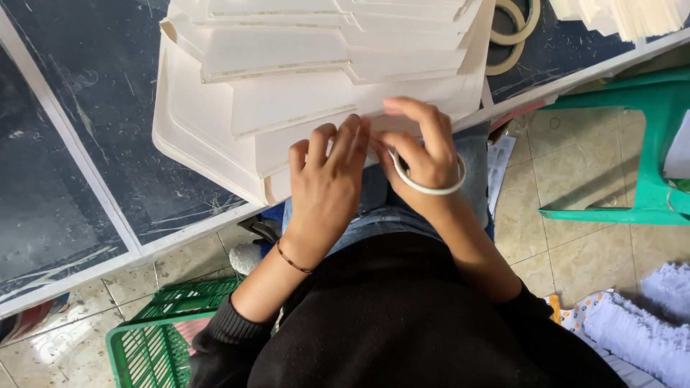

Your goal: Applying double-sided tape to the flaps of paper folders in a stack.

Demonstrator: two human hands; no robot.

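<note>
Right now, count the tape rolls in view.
3: one ring of tape around the right hand, two tape rolls overlapping on the table top right. Others may be hidden under the cream cardboard stack.

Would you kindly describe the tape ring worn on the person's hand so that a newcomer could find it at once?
Start at the fanned stack of cream card sheets on the dark table, then look to its near edge, where two hands meet. The thin white tape ring loops round the right hand like a bangle. Unlike the thicker cream tape rolls lying flat farther back on the table, this one is worn.
</note>
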